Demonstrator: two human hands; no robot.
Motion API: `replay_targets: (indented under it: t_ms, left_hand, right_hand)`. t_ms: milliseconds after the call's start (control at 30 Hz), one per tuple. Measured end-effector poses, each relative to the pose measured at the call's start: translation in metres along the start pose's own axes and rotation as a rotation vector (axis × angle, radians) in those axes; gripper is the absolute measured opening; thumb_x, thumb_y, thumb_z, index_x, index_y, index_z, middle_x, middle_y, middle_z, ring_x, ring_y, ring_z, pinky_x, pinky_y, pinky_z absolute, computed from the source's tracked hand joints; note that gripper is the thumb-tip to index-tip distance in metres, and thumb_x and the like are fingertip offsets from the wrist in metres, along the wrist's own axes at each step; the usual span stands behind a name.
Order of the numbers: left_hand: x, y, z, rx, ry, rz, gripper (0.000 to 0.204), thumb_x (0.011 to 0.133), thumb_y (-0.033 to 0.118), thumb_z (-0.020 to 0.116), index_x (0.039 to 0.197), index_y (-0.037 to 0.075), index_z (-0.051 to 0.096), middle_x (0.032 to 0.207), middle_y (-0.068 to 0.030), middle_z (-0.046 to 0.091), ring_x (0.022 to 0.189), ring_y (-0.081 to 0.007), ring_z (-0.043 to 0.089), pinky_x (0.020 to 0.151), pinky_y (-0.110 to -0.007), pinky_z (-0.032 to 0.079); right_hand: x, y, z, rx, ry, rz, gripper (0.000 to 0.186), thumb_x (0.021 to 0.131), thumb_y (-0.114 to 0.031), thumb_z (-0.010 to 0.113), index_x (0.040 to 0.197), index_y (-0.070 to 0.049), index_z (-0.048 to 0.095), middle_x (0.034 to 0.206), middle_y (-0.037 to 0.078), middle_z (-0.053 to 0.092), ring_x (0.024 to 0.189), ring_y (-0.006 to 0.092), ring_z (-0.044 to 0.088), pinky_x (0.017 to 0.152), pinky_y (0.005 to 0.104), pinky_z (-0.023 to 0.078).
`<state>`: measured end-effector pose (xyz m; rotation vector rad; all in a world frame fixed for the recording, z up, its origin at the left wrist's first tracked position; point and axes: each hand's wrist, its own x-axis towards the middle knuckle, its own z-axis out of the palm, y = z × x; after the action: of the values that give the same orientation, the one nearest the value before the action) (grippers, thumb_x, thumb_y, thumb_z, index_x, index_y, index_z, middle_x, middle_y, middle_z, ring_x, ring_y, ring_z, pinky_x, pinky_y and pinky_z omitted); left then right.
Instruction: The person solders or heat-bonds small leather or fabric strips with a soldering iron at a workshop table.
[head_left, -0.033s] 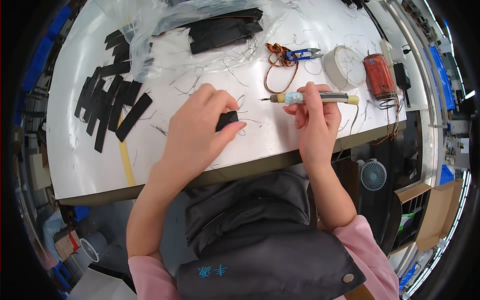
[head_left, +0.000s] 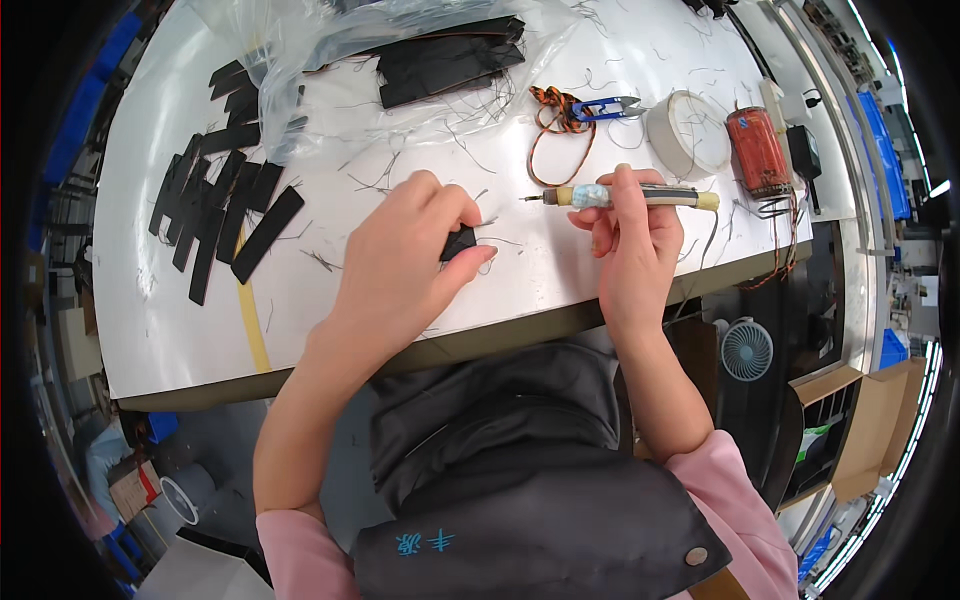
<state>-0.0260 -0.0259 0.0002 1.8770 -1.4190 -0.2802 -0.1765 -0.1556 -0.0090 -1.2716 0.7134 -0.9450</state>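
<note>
At the frame's centre, the left hand (head_left: 400, 252) pinches a small black piece (head_left: 458, 243); farther right, the right hand (head_left: 640, 250) grips a yellow-ended, pen-shaped tool (head_left: 592, 196) over a white tabletop (head_left: 555, 268).

Your white table (head_left: 530, 275) carries the following. Left of your left fingers (head_left: 468, 207): loose black strips (head_left: 268, 235), several overlapping, and a yellow strip (head_left: 253, 328) running to the near edge. Beyond those same fingers: a clear plastic bag (head_left: 330, 130). Beyond your right fingers (head_left: 628, 195): blue snips (head_left: 608, 108) touching an orange-and-black cord (head_left: 555, 98). Beyond and rightward of them: a white roll (head_left: 660, 128), then a red cylinder (head_left: 760, 150). Short dark threads (head_left: 320, 260) lie scattered around your left fingers.
</note>
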Motion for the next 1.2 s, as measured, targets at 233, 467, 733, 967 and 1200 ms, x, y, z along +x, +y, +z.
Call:
replay_targets:
  t_ms: [233,467,733,967,1200]
  left_hand:
    - [0.008,-0.003,0.002,0.028,-0.098,-0.032,0.011,0.083,0.006,0.064,0.085,0.003,0.055,0.08,-0.0056,0.056,0.069,-0.0174,0.054,0.059,-0.03,0.043]
    - [-0.014,0.001,-0.008,-0.04,-0.046,-0.082,0.013,0.082,0.004,0.066,0.086,0.001,0.054,0.087,-0.0087,0.06,0.073,-0.0197,0.058,0.063,-0.032,0.047]
    - [-0.053,0.009,-0.013,0.196,0.007,0.249,0.033,0.068,0.008,0.076,0.096,0.002,0.06,0.101,-0.0106,0.06,0.088,-0.0293,0.058,0.069,-0.037,0.049]
    - [-0.059,0.001,0.003,0.509,0.026,0.253,0.05,0.072,0.018,0.074,0.119,0.007,0.063,0.113,-0.0073,0.056,0.098,-0.0249,0.055,0.074,-0.034,0.047]
    - [-0.06,0.001,0.004,0.554,0.034,0.266,0.048,0.073,0.02,0.074,0.119,0.01,0.065,0.116,-0.005,0.056,0.101,-0.0231,0.054,0.075,-0.033,0.046]
  right_hand:
    - [-0.01,0.003,-0.002,0.031,0.013,0.011,0.019,0.097,-0.02,0.057,0.09,-0.002,0.056,0.073,0.003,0.06,0.06,0.0048,0.058,0.046,0.018,0.038]
    - [-0.011,0.007,-0.006,0.022,-0.022,-0.021,0.016,0.096,-0.018,0.058,0.091,-0.003,0.056,0.074,0.003,0.06,0.064,0.0056,0.061,0.045,0.0172,0.038]
    - [-0.017,0.002,0.002,-0.062,-0.123,0.003,0.013,0.094,-0.014,0.06,0.093,-0.001,0.058,0.075,0.003,0.063,0.068,0.0061,0.064,0.046,0.0164,0.038]
    - [-0.02,0.004,0.009,-0.206,-0.195,0.042,0.015,0.091,-0.013,0.064,0.091,0.001,0.062,0.07,0.002,0.063,0.066,0.0053,0.064,0.051,0.0163,0.042]
    - [-0.018,0.007,0.008,-0.319,-0.217,0.012,0.015,0.09,-0.013,0.066,0.088,0.002,0.063,0.072,0.002,0.065,0.066,0.0057,0.065,0.052,0.0181,0.045]
